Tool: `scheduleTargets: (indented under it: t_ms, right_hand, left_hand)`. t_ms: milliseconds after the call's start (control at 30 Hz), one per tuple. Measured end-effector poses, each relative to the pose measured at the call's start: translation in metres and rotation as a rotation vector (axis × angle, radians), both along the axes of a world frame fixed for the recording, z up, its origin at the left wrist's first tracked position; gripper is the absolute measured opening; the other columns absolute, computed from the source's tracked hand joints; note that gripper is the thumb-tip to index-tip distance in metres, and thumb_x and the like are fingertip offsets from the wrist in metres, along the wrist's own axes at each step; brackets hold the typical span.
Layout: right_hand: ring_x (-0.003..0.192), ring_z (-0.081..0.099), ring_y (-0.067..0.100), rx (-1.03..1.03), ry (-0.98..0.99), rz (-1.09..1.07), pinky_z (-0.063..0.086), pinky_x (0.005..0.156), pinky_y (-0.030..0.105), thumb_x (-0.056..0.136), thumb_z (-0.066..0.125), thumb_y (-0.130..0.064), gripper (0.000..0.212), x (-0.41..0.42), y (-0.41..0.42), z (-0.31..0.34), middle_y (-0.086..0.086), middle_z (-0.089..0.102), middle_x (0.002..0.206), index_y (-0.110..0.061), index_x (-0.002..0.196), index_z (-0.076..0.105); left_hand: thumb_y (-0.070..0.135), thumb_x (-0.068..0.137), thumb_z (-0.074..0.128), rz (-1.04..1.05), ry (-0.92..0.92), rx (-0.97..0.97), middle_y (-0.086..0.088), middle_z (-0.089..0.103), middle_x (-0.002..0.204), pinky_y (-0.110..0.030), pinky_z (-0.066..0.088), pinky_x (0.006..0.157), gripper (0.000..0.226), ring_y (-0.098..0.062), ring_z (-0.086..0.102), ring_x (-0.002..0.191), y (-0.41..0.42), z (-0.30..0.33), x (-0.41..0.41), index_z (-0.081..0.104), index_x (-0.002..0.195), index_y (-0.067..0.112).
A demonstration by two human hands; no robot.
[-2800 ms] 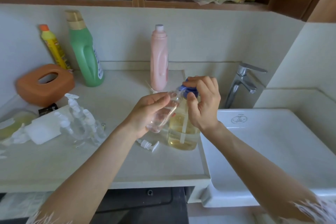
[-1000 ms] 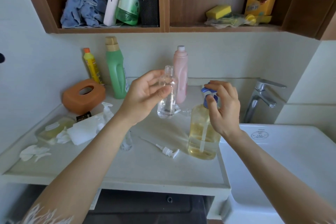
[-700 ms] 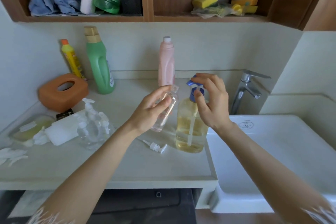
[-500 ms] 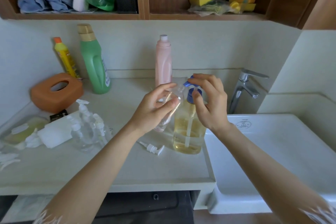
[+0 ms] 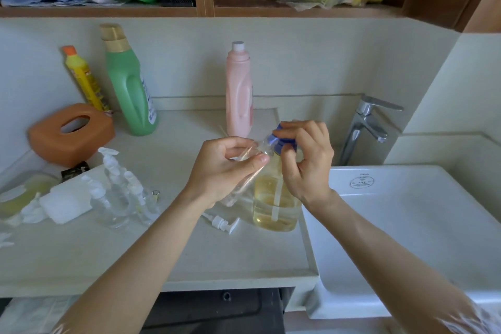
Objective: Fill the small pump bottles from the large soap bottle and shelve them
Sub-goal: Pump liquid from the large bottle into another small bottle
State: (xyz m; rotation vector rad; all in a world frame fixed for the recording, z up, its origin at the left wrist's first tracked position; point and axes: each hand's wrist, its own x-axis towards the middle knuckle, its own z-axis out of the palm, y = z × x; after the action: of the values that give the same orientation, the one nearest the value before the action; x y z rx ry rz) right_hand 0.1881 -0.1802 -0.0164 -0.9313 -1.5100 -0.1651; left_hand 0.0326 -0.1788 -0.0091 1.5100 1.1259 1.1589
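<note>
Near tabletop's right edge: left hand (image 5: 227, 168) gripping tilted small bottle (image 5: 245, 179), mouth at pump (image 5: 282, 141) pressed by right hand (image 5: 306, 160). Likely light, thin, slippery; best held mid-body. Soap bottle (image 5: 273, 200) heavier, stable.

Head-worn wide view, close above the surface (image 5: 81, 260).
It faces forward and down; shelf (image 5: 108, 11) along the frame's top.

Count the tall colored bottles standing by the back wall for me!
3: the yellow bottle at far left, the green bottle beside it, the pink bottle behind the hands.
</note>
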Motion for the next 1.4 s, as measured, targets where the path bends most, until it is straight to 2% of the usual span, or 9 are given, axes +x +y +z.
scheduleTargets:
  t_ms: [133, 333, 467, 600, 667, 867, 1067, 1200, 1400]
  right_hand:
    - [0.080, 0.057, 0.032, -0.014, -0.015, 0.007, 0.041, 0.076, 0.019, 0.075, 0.042, -0.002, 0.031, 0.002, -0.001, 0.005, 0.008, 0.067, 0.084, -0.003, 0.081, 0.072]
    - [0.083, 0.055, 0.024, -0.029, -0.051, 0.013, 0.035, 0.082, 0.011, 0.078, 0.042, -0.004, 0.030, 0.005, -0.003, 0.022, -0.006, 0.062, 0.092, -0.004, 0.089, 0.070]
    - [0.096, 0.059, 0.031, -0.017, -0.106, 0.034, 0.034, 0.091, 0.011, 0.085, 0.043, -0.009, 0.032, 0.007, -0.005, 0.015, 0.008, 0.066, 0.105, 0.001, 0.100, 0.069]
    - [0.124, 0.050, 0.038, -0.017, -0.088, 0.094, 0.036, 0.108, 0.041, 0.085, 0.041, -0.013, 0.039, 0.007, 0.000, -0.001, 0.019, 0.061, 0.117, 0.007, 0.108, 0.064]
    - [0.124, 0.049, 0.038, 0.012, -0.062, 0.114, 0.036, 0.108, 0.045, 0.085, 0.039, -0.015, 0.041, 0.007, 0.003, -0.007, 0.020, 0.061, 0.116, 0.008, 0.108, 0.063]
    - [0.100, 0.058, 0.028, 0.061, -0.014, 0.048, 0.048, 0.087, 0.035, 0.078, 0.041, -0.008, 0.033, 0.003, 0.009, -0.015, 0.015, 0.065, 0.095, 0.004, 0.091, 0.068]
    - [0.101, 0.058, 0.032, -0.004, -0.060, 0.048, 0.042, 0.092, 0.025, 0.078, 0.040, -0.007, 0.034, 0.003, 0.002, -0.007, 0.015, 0.064, 0.101, 0.005, 0.096, 0.067]
    - [0.105, 0.056, 0.029, -0.039, -0.102, 0.085, 0.034, 0.091, 0.008, 0.084, 0.041, -0.010, 0.034, 0.010, -0.001, 0.005, 0.015, 0.063, 0.109, 0.003, 0.105, 0.065]
    - [0.114, 0.053, 0.033, 0.011, -0.118, 0.106, 0.042, 0.100, 0.038, 0.086, 0.041, -0.015, 0.040, 0.013, 0.003, -0.003, 0.020, 0.061, 0.115, 0.009, 0.110, 0.062]
  left_hand:
    - [0.034, 0.061, 0.079, -0.025, 0.003, -0.019, 0.003, 0.075, 0.085, -0.026, 0.051, 0.065, 0.039, -0.011, 0.069, 0.070, -0.002, 0.004, -0.001, 0.072, 0.096, 0.017]
    - [0.034, 0.057, 0.080, -0.086, -0.042, 0.007, -0.007, 0.073, 0.090, -0.042, 0.049, 0.070, 0.043, -0.028, 0.065, 0.073, -0.006, 0.015, -0.005, 0.073, 0.099, 0.026]
    - [0.029, 0.067, 0.076, -0.110, -0.081, 0.007, 0.001, 0.071, 0.093, -0.028, 0.047, 0.074, 0.049, -0.011, 0.066, 0.075, -0.007, 0.014, -0.004, 0.070, 0.114, 0.015]
    - [0.026, 0.073, 0.071, -0.171, -0.167, -0.006, -0.002, 0.073, 0.099, -0.022, 0.050, 0.069, 0.049, -0.012, 0.066, 0.076, -0.008, 0.009, -0.003, 0.066, 0.119, 0.008]
    - [0.028, 0.073, 0.070, -0.171, -0.197, -0.040, -0.005, 0.073, 0.104, -0.030, 0.053, 0.071, 0.048, -0.019, 0.068, 0.080, -0.007, 0.007, -0.004, 0.066, 0.118, 0.012]
    - [0.030, 0.070, 0.072, -0.142, -0.215, -0.105, 0.000, 0.076, 0.089, -0.023, 0.051, 0.059, 0.038, -0.014, 0.070, 0.069, -0.005, -0.002, -0.005, 0.067, 0.105, 0.018]
    - [0.025, 0.068, 0.069, -0.085, -0.196, -0.146, -0.003, 0.075, 0.086, -0.029, 0.048, 0.058, 0.028, -0.026, 0.062, 0.066, -0.005, 0.004, -0.001, 0.063, 0.092, 0.012]
    - [0.011, 0.086, 0.064, -0.178, -0.200, -0.190, 0.002, 0.071, 0.068, -0.019, 0.042, 0.038, 0.010, -0.014, 0.060, 0.052, -0.010, 0.013, -0.002, 0.058, 0.093, 0.008]
    - [0.035, 0.068, 0.067, -0.243, -0.312, -0.242, 0.000, 0.073, 0.083, -0.024, 0.051, 0.051, 0.033, -0.019, 0.066, 0.062, -0.012, 0.013, -0.004, 0.068, 0.093, 0.014]
